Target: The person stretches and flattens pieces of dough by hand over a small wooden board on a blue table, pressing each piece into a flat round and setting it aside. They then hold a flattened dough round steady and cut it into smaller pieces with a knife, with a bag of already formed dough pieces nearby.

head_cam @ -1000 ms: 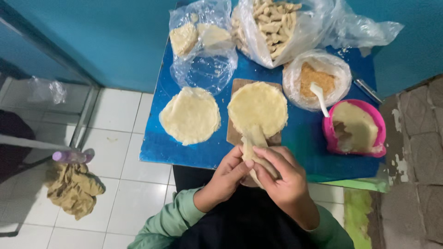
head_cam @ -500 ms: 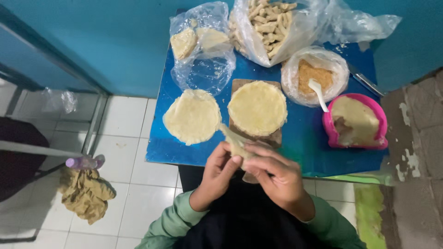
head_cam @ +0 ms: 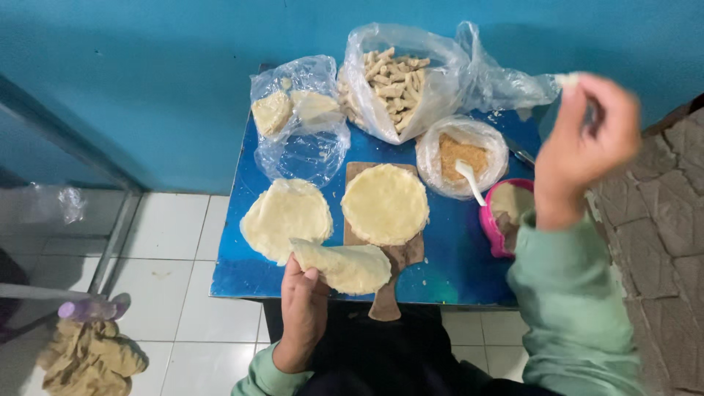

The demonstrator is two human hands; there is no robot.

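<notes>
A: Blue wall at back, white tile floor, small blue table [head_cam: 455,271] in front of the person. What do the hands do?

B: Left hand [head_cam: 304,308] is low, at the near table edge, closed on a folded dough sheet [head_cam: 345,265]; the thumb and fingers pinch its left end. Right hand [head_cam: 587,136] is lifted high on the right side, blurred, fingers bent. Maybe a small pale bit at the fingertips, but I cannot tell if it grips smth.

A: So the hands are well apart. What is near them?

B: Just beyond the left hand: a flat dough round [head_cam: 286,218] on the table, and a 2nd dough round [head_cam: 385,203] on a wooden board [head_cam: 389,293]. Under the right hand: a pink bowl [head_cam: 490,224], and a bag of brown crumbs [head_cam: 462,155] w/ a white spoon [head_cam: 469,180]. Farther back, a bag of pale sticks [head_cam: 392,81] and a bag w/ more dough [head_cam: 297,117].

A: Which step, you think?

B: I judge a wrapper-handling step: one sheet is picked up and held folded. Next move needs the right hand to come down to the sheet, bc one hand alone only hangs it, soft and floppy.
</notes>
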